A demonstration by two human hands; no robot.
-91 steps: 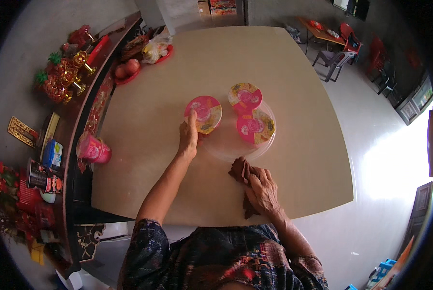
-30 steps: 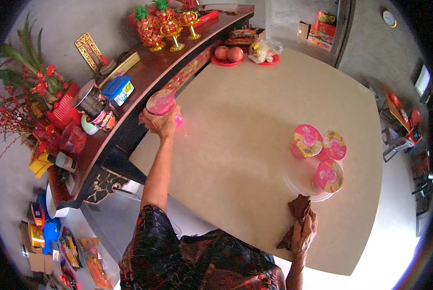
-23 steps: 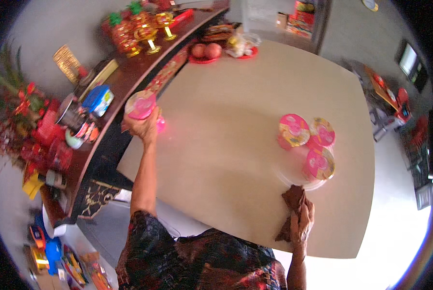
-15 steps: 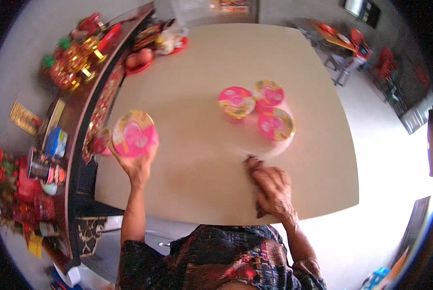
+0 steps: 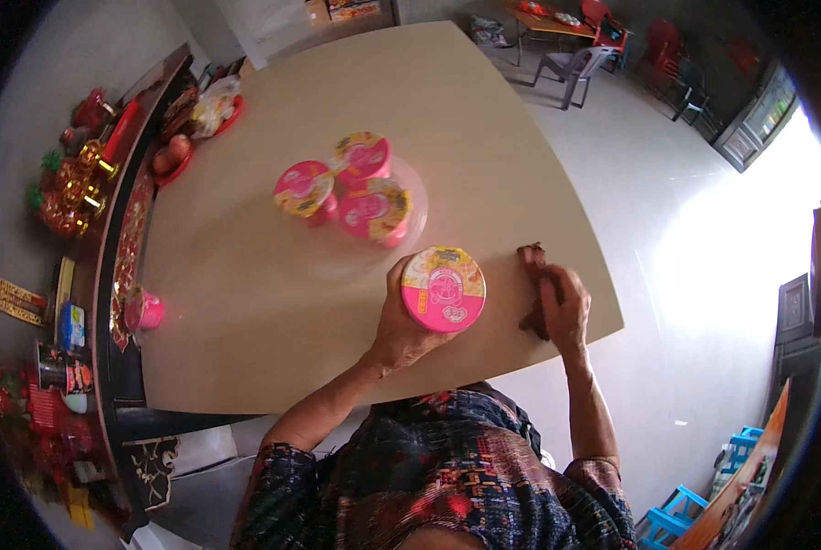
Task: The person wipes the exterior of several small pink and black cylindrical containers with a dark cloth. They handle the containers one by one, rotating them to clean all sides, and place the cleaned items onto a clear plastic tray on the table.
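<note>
Gripping the pink-lidded noodle cup point(image 5: 443, 288) from its left side, your left hand point(image 5: 401, 321) had its fingers wrapped round the wall, so the cup stayed upright just above the beige tabletop point(image 5: 245, 293), near three similar cups point(image 5: 355, 188) on a clear round tray point(image 5: 410, 197). Your right hand point(image 5: 566, 307) lay flat, pressing a brown cloth point(image 5: 534, 289) against the tabletop beside the cup, apparently pinning it near the edge.
</note>
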